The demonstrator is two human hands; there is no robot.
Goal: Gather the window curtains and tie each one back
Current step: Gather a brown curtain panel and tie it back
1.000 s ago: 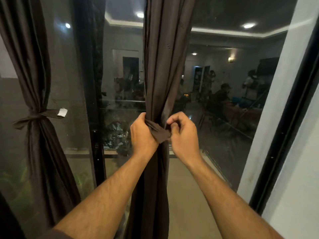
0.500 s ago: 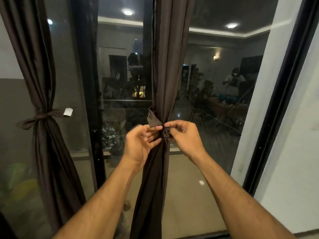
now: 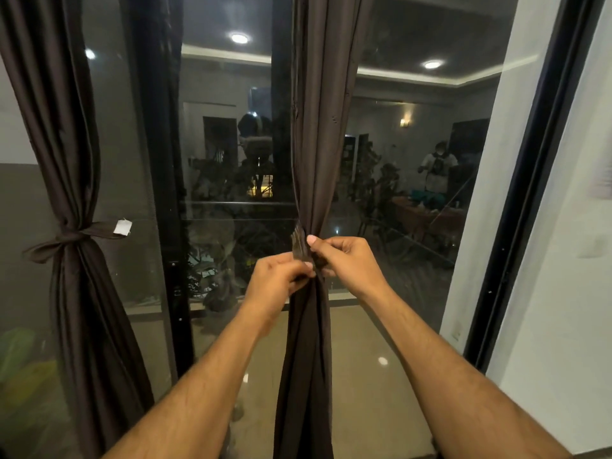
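Both hands, the left hand (image 3: 276,279) and the right hand (image 3: 347,260), are closed in a pinch on the tie-back strip (image 3: 300,243), held directly ahead on the gathered middle curtain (image 3: 314,160), whose long axis hangs vertical between them, both equally near.

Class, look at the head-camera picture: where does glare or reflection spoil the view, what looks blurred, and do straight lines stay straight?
Head view: the window glass mirrors a lit room, with ceiling-light glare; the tie-back strip pinched by the left hand and right hand is motion-blurred; the window frame leans from wide-angle distortion.
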